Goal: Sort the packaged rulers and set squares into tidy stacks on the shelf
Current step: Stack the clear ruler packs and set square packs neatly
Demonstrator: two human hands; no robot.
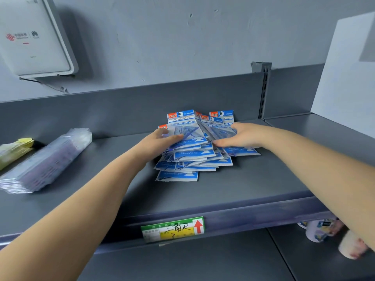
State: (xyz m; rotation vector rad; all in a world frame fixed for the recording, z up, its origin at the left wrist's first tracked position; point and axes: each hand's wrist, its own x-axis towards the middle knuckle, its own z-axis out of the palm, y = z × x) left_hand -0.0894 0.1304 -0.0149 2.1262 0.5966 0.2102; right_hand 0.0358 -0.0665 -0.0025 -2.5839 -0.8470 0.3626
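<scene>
Set square packets (189, 153), blue and white, lie in a loose, fanned heap on the grey shelf (233, 185), towards its back wall and a little right of the middle. Their header cards point at the wall and the lower ends splay out towards me, no two edges lined up. My left hand (162, 141) lies on the left part of the heap, fingers curled over the topmost packets with the thumb tucked against their far edge, so it grips them. My right hand (236, 136) comes in from the right side, fingers long and nearly straight, lying flat across the packets there and pressing on them; its thumb points towards the wall. The two hands are near each other, with a few packets showing between them.

Well to the left on the same shelf lies a stack of clear-wrapped rulers (45, 159), set at a slant and blurred. Just beyond it, at the left edge, is a yellowish wrapped bundle (14, 151). On the shelf's front lip sits a green and yellow price label (172, 230) with a red arrow. Below, on the right, patterned cups (322, 230) lie on the lower shelf. A white box (34, 37) hangs on the wall at the upper left.
</scene>
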